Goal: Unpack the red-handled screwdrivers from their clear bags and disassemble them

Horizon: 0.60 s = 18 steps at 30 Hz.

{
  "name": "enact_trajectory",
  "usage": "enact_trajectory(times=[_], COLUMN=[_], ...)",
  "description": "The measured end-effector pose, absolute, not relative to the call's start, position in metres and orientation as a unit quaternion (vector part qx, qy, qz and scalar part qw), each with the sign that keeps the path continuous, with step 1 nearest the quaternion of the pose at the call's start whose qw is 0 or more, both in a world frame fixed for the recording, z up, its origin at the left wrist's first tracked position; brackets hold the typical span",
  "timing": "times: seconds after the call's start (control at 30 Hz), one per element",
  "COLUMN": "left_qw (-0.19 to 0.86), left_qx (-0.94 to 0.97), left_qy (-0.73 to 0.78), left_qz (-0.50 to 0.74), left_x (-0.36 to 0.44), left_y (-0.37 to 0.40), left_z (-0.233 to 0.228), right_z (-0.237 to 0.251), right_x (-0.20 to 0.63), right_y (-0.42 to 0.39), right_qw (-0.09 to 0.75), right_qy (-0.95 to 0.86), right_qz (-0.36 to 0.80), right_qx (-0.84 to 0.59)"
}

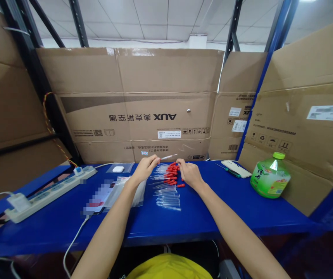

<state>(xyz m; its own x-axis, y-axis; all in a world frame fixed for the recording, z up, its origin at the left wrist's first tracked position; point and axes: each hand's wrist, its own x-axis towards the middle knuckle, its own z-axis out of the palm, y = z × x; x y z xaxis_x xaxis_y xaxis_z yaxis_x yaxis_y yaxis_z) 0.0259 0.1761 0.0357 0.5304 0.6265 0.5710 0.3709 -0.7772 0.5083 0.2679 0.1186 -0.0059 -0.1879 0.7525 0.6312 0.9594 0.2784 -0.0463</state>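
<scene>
Droppers (168, 188) w/ red bulbs lie in a pile mid blue table (213, 209), clear stems fanned toward 6 o'clock. Left hand (145, 167) at the pile's 10 o'clock, fingers pinched on one dropper (168, 157). Right hand (190, 173) at 3 o'clock rests on the red bulbs, fingers curled; grip can't tell. Green bottle (269, 176) sits well apart at 3 o'clock.

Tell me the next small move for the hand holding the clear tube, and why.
Probably bring the left hand and its clear tube toward the red caps, since the right hand already rests on that pile beside the tube's raised tip.
</scene>
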Motion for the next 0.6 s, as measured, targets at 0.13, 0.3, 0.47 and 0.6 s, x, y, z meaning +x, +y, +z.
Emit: enact_trajectory(times=[0.13,0.3,0.47,0.6], left_qw=[0.149,0.132,0.125,0.125], left_qx=[0.869,0.892,0.911,0.913], left_qy=[0.294,0.279,0.257,0.255], left_qz=[0.37,0.33,0.296,0.294], left_x=[0.042,0.052,0.061,0.063], left_y=[0.171,0.164,0.155,0.153], left_z=[0.023,0.011,0.008,0.008], right_z=[-0.007,-0.009,-0.022,-0.025], right_x=[0.259,0.255,0.247,0.247], right_y=[0.114,0.115,0.123,0.125], right_qw=[0.36,0.416,0.468,0.475], right_qy=[-0.755,-0.743,-0.743,-0.743], right_qz=[-0.112,-0.013,0.051,0.044], right_qx=[-0.537,-0.525,-0.477,-0.469])
